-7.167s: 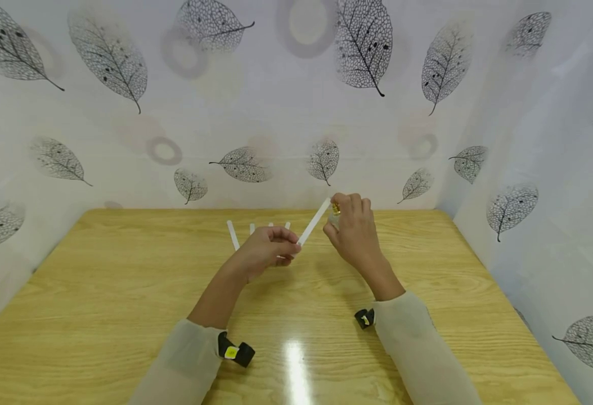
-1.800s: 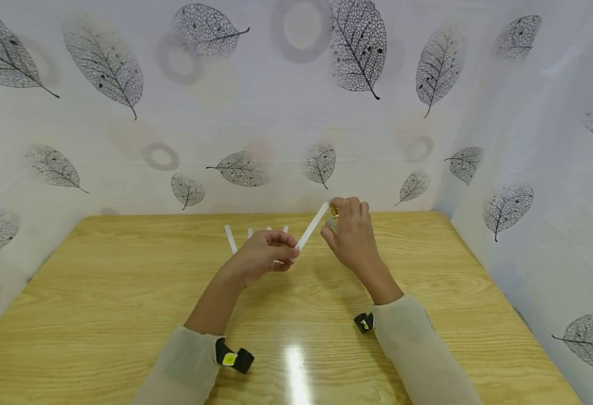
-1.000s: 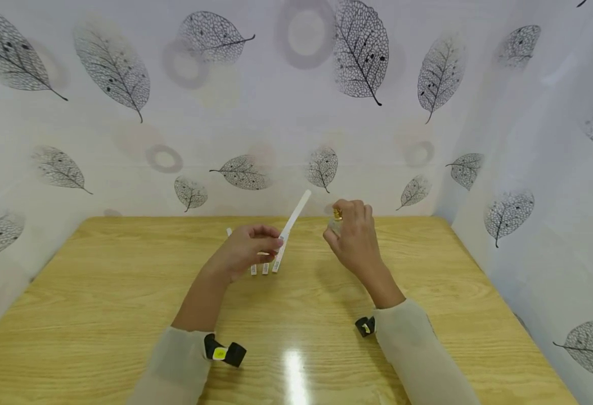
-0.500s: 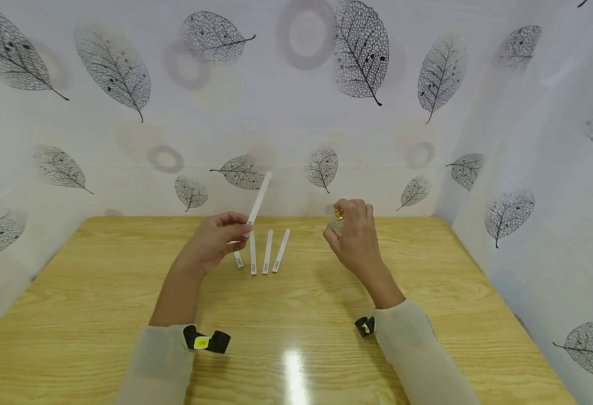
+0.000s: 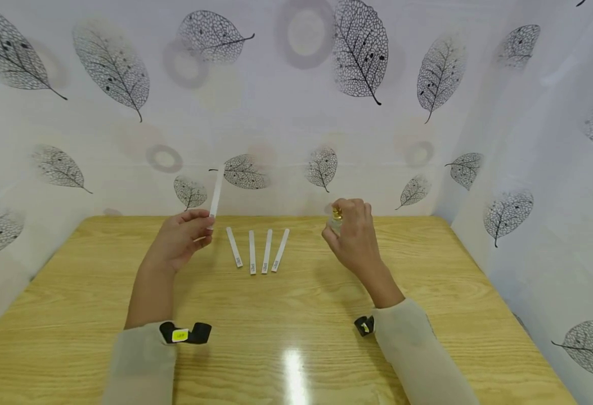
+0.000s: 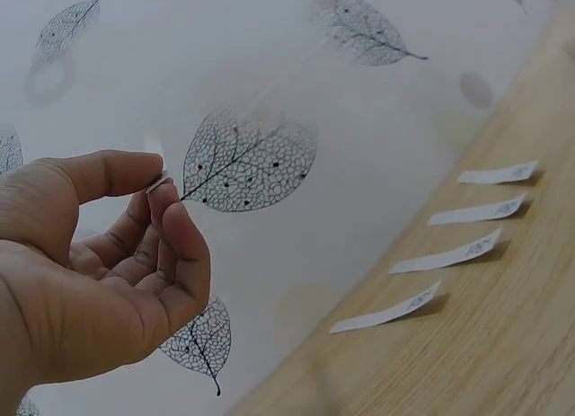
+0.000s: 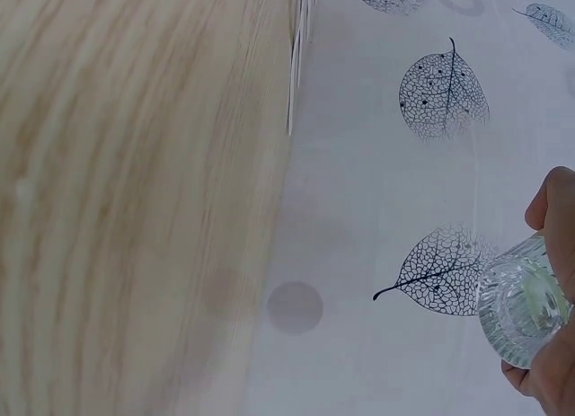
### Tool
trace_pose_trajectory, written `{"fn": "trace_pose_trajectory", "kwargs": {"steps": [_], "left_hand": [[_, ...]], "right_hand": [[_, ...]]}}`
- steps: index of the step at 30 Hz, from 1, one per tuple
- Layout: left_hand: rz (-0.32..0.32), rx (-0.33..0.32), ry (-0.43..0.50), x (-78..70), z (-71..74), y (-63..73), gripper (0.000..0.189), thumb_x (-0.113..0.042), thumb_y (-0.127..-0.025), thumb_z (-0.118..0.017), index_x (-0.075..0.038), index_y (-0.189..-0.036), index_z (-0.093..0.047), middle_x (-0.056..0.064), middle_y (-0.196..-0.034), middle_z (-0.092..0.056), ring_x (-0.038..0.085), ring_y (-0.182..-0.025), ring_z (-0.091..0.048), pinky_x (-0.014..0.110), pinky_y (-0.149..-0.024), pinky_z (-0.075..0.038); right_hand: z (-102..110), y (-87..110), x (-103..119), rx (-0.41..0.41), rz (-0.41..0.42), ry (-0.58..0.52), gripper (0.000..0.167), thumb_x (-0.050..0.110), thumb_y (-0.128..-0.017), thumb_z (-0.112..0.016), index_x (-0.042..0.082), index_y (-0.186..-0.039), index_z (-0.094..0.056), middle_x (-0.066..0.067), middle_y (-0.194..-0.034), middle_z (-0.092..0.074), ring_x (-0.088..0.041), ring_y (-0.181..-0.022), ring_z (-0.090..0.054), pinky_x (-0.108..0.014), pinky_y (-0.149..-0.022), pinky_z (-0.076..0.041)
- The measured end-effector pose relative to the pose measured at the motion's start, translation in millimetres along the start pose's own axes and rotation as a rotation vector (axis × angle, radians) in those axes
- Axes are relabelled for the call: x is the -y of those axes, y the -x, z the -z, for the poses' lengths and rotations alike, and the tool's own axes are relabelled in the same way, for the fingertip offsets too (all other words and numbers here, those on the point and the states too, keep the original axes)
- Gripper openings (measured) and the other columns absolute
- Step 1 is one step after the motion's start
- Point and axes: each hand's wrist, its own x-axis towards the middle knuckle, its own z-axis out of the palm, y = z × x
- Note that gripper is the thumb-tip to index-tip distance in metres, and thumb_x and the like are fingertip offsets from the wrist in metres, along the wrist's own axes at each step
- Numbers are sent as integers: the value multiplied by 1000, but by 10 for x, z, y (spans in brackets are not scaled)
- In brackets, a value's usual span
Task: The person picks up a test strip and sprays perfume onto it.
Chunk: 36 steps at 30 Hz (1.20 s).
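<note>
At the left, my left hand (image 5: 180, 239) pinches a white paper test strip (image 5: 216, 194) by its lower end, and the strip points upward in front of the wall cloth. In the left wrist view, the strip's end (image 6: 158, 180) sits between thumb and forefinger. My right hand (image 5: 354, 236) holds a clear glass perfume bottle (image 7: 517, 308) with a gold spray top (image 5: 337, 214), a finger at the top. The bottle's ribbed base faces the right wrist camera; the hand hides much of the rest. Several more strips (image 5: 252, 253) lie fanned out between the hands.
The wood-grain table (image 5: 296, 315) carries a bright light reflection near its front. A white cloth (image 5: 276, 112) printed with dark leaves stands behind and along both sides. The strips' printed ends (image 6: 476, 248) curl slightly up from the table.
My left hand has carried its strip away from the bottle's spray top to the left, turning it more upright and uncovering the strips on the table. My right hand and the bottle stay in place.
</note>
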Motion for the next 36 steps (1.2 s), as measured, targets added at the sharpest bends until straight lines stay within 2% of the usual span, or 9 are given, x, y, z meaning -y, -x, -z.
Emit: {"fn": "trace_pose_trajectory", "kwargs": {"steps": [8,14,18,21,25,28,32,36], "left_hand": [[8,-78,68,15,314,38,6,-7,-97,-71,-12,-99,-68,0,-95,-63,13,-81,-61,25,-74,-56],[62,-156,108,37,530,51,4,-9,-97,-71,-12,-99,-70,0,-90,-66,12,-79,-63,24,-74,-58],[70,-195,150,40,653,67,5,-7,-97,-71,-12,-96,-71,1,-88,-66,11,-77,-64,24,-72,-58],[81,-233,115,53,711,88,5,-8,-97,-71,-13,-96,-71,1,-90,-65,11,-79,-64,24,-72,-59],[130,-293,61,78,761,102,4,-13,-97,-72,-14,-100,-70,0,-95,-64,10,-83,-63,24,-76,-59],[151,-314,41,103,771,101,3,-11,-98,-71,-14,-99,-71,-1,-93,-66,10,-82,-63,24,-76,-59],[151,-326,-17,145,762,84,10,-6,-99,-68,-12,-92,-72,-2,-84,-68,10,-76,-65,23,-70,-58],[144,-348,-104,191,745,69,9,-4,-99,-66,-11,-93,-70,-3,-83,-68,10,-74,-65,22,-66,-57]], "right_hand": [[1,20,2,25,-18,-20,37,2,-90,-63,3,-122,-42,-18,-104,-47,-33,-85,-42,-45,-74,-35],[-1,25,-5,25,-1,-16,38,3,-90,-64,3,-121,-43,-18,-103,-47,-33,-85,-43,-45,-75,-35],[4,10,-9,22,17,-18,37,2,-90,-64,3,-120,-43,-18,-103,-47,-32,-85,-42,-45,-75,-35],[9,1,-5,24,17,-22,37,2,-90,-64,3,-121,-43,-17,-103,-47,-32,-84,-43,-45,-75,-35],[8,-6,0,33,8,-18,39,3,-90,-64,3,-122,-43,-18,-102,-48,-31,-84,-43,-44,-74,-35],[7,-4,-2,43,6,-15,38,3,-91,-63,3,-123,-43,-18,-102,-48,-32,-83,-43,-45,-74,-35],[5,0,-8,47,4,-14,37,4,-91,-62,3,-123,-43,-18,-103,-48,-32,-83,-43,-45,-75,-35],[2,4,-9,45,-8,-9,38,4,-90,-64,3,-122,-43,-18,-103,-47,-32,-83,-43,-45,-74,-36]]}}
